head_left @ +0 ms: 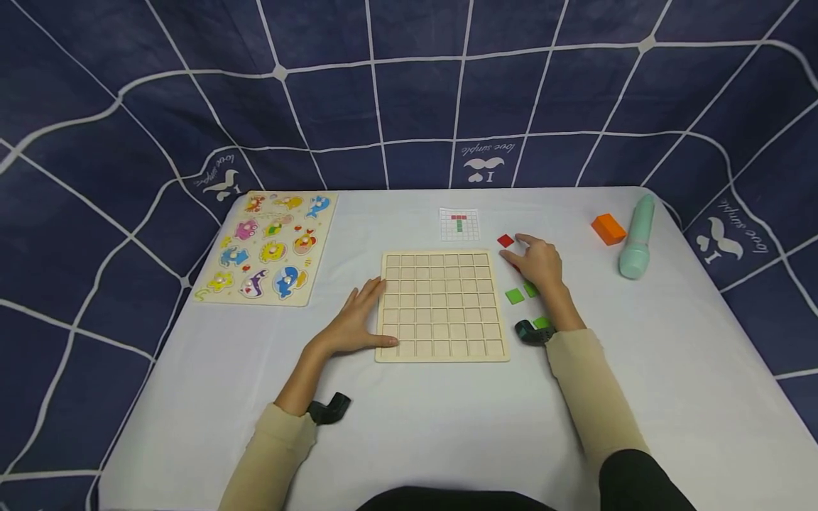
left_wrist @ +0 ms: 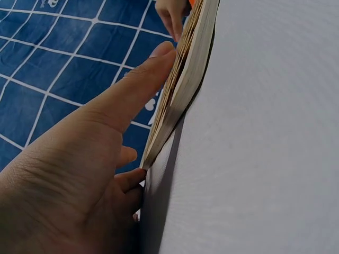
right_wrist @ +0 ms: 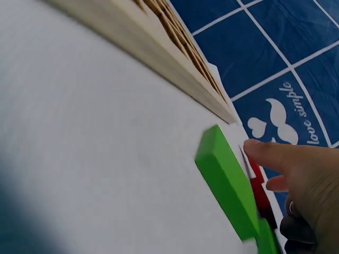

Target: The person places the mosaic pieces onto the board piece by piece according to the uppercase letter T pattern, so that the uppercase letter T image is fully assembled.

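Note:
A pale wooden grid board [head_left: 441,309] lies in the middle of the white table. My left hand [head_left: 353,323] rests at its left side, the thumb on the lower left edge and the fingers spread along the upper left side. To the right of the board, my right hand [head_left: 540,264] reaches among small square tiles, thumb and forefinger apart. One red tile [head_left: 505,241] lies by the fingertips; another red piece is partly hidden under the hand. Green tiles [head_left: 514,296] lie nearer me. In the right wrist view a green tile [right_wrist: 225,182] is close below the thumb.
A small card [head_left: 469,231] with a red and green T pattern lies beyond the board. An animal puzzle board [head_left: 290,245] is at the back left. At the right are an orange block [head_left: 608,229] and a mint-green cylindrical object [head_left: 637,238]. A dark blue grid cloth [head_left: 415,99] hangs behind.

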Motion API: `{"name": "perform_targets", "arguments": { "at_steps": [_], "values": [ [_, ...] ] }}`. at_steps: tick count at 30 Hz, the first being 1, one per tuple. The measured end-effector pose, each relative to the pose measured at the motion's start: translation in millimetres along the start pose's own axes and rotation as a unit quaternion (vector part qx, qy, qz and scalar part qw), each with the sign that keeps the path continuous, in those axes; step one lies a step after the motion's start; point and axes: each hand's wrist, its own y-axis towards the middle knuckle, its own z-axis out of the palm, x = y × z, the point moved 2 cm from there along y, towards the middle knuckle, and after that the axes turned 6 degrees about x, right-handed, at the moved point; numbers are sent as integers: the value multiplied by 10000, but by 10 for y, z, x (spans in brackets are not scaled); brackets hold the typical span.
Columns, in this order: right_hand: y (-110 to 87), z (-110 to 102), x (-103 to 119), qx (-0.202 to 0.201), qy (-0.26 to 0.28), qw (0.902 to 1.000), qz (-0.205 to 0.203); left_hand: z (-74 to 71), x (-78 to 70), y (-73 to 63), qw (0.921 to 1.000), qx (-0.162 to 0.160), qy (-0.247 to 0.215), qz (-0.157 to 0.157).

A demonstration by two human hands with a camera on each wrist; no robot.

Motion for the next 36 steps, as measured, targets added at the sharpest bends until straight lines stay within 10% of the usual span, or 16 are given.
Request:
{"name": "perform_targets", "arguments": {
  "at_steps": [14,21,36],
  "values": [
    [80,70,26,-383,420,9982,-184,15,-3,-2,9996,69,257,-110],
    [-94,-22,220,-321,598,9922,-1048,11,-25,-14,9996,48,226,-168],
    [-396,257,761,592,684,9768,-1940,38,-16,-10,9994,34,287,-179]
  ]
}}
